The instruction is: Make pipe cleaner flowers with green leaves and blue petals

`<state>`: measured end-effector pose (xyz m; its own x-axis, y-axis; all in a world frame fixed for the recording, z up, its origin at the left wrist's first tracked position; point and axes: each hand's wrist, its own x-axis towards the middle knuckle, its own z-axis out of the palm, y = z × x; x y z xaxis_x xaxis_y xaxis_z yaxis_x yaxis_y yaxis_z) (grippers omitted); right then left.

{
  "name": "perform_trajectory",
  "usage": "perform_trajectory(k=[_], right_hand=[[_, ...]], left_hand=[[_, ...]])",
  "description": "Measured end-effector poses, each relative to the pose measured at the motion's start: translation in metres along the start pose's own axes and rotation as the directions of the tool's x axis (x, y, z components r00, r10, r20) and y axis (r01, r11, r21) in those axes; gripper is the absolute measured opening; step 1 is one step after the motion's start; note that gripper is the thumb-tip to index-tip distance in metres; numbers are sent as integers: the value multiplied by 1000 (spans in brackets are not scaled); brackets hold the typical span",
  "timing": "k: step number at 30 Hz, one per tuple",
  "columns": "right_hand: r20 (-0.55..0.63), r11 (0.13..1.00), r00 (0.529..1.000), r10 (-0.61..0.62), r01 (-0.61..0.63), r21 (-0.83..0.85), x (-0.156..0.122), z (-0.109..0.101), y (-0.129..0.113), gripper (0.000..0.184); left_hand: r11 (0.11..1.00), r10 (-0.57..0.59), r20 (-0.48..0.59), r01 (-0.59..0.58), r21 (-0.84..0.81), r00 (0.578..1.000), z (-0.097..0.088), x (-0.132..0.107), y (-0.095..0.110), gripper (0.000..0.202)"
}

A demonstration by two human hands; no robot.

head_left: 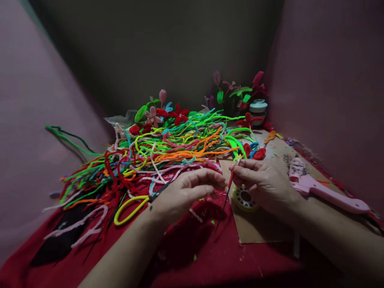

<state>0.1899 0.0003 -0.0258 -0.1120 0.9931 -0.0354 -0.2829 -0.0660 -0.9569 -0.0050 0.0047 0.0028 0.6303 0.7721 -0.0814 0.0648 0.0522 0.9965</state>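
My right hand point(258, 178) pinches a thin stem point(229, 185) between thumb and fingertips. The stem is red at the top and dark like wire lower down, slanting down to the left, with a small yellow tip point(239, 157) above the fingers. To its left, my left hand point(192, 190) is held open, fingers curved and loosely stretched toward the stem without touching it. Scissors with a yellow handle point(132, 210) lie beside that hand, partly hidden by it. Below my right hand rests a yellow-rimmed spool point(244, 198).
A big heap of coloured pipe cleaners point(180, 148) covers the red cloth point(192, 256). Pipe-cleaner flowers point(179, 115) and a lidded jar point(258, 112) stand behind. At the right, a pink corded tool point(333, 195) lies by a cardboard sheet point(255, 230). Walls close in on both sides.
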Motion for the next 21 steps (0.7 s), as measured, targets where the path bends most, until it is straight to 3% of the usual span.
perform_trajectory(k=[3,6,15,21], right_hand=[[95,996,993,67,-73,59,-4,7,1,18],[153,987,982,108,-124,101,-7,11,3,16],[19,998,1000,10,-9,-57,-7,4,9,18],[20,998,1000,6,-4,-64,-7,6,6,16]], left_hand=[[980,-67,-54,55,-191,996,15,7,-8,21],[970,-139,-63,123,-209,988,31,11,-15,23],[975,-168,-176,137,-174,970,39,11,-20,22],[955,-212,-200,159,-251,957,43,12,-22,20]])
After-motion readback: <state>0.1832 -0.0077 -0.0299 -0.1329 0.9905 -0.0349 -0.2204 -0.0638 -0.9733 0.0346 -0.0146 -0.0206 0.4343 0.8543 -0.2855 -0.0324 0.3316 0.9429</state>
